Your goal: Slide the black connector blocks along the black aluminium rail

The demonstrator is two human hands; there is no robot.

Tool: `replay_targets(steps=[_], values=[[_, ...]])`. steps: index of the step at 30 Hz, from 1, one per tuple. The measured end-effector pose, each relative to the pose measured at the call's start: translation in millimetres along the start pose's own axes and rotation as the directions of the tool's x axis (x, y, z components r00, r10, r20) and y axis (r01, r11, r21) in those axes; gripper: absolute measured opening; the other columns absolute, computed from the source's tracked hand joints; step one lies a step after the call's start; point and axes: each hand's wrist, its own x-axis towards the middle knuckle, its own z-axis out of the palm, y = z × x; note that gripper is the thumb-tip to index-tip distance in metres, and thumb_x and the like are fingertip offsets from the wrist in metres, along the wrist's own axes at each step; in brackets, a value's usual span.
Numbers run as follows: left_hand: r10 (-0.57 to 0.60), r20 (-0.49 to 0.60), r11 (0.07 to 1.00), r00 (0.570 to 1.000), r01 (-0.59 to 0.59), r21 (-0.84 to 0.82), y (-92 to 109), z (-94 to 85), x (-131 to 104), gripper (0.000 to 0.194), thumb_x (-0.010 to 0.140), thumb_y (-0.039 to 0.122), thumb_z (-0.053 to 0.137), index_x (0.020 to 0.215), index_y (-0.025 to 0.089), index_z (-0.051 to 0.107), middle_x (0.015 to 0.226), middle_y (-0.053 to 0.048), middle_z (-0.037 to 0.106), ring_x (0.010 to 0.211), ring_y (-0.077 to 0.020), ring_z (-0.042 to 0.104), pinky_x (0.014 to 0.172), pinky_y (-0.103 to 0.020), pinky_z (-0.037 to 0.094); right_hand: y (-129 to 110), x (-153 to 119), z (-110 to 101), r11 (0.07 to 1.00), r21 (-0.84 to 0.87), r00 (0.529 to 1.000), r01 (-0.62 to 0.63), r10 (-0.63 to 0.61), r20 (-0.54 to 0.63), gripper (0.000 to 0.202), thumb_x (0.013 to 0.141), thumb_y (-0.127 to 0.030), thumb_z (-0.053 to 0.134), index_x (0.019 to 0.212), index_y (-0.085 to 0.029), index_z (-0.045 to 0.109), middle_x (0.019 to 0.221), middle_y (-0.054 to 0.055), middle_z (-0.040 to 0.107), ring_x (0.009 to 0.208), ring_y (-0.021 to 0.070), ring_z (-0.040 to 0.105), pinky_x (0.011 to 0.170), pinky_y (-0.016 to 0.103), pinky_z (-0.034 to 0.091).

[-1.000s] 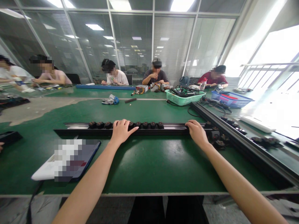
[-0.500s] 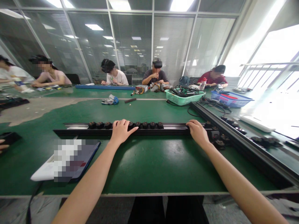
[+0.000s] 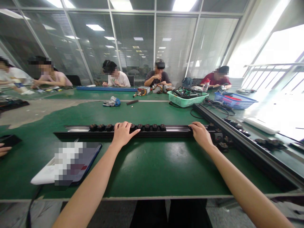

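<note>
A long black rail (image 3: 152, 135) lies across the green table (image 3: 161, 167), with several round black parts (image 3: 147, 127) in a row in its channel. Over the row rests my left hand (image 3: 123, 133), its fingers across the rail and its thumb stretched to the right. Near the rail's right end, my right hand (image 3: 201, 133) has its fingers pressed together at the channel; whether a small part is between them is hidden. To the right of that hand sit more black parts (image 3: 222, 146).
A second long rail (image 3: 249, 148) runs diagonally at the right. At the left lie a phone (image 3: 89, 161) and a white device (image 3: 45, 172). Farther back are a green basket (image 3: 185, 101), a blue basket (image 3: 237, 103) and gloves (image 3: 111, 101). Several people sit around; another person's hand (image 3: 4, 149) shows at the left edge.
The other person's hand at the left edge has come slightly farther into view. My two hands and the rail have barely moved.
</note>
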Motion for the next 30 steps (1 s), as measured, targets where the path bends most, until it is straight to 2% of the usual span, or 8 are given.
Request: replay_targets(steps=[16, 30], values=[[0.004, 0.001, 0.999, 1.0, -0.004, 0.038, 0.4, -0.8, -0.3, 0.076, 0.096, 0.078, 0.03, 0.119, 0.016, 0.068, 0.121, -0.017, 0.066, 0.116, -0.0347, 0.057, 0.108, -0.049, 0.032, 7.6, 1.4, 1.3, 1.0, 0.005, 1.0, -0.004, 0.004, 0.02, 0.037, 0.097, -0.02, 0.043, 0.112, -0.023, 0.076, 0.126, 0.01, 0.066, 0.116, 0.0253, 0.061, 0.093, 0.037, 0.054], [0.01, -0.009, 0.999, 1.0, -0.01, 0.033, -1.4, 1.4, -0.2, 0.075, 0.096, 0.077, 0.032, 0.12, 0.016, 0.068, 0.121, -0.017, 0.066, 0.115, -0.0344, 0.057, 0.108, -0.049, 0.032, 10.2, 3.7, -0.5, 1.0, 0.015, 0.999, -0.023, 0.022, 0.026, 0.037, 0.095, -0.018, 0.045, 0.111, -0.025, 0.078, 0.124, 0.01, 0.067, 0.113, 0.0249, 0.061, 0.092, 0.037, 0.054]])
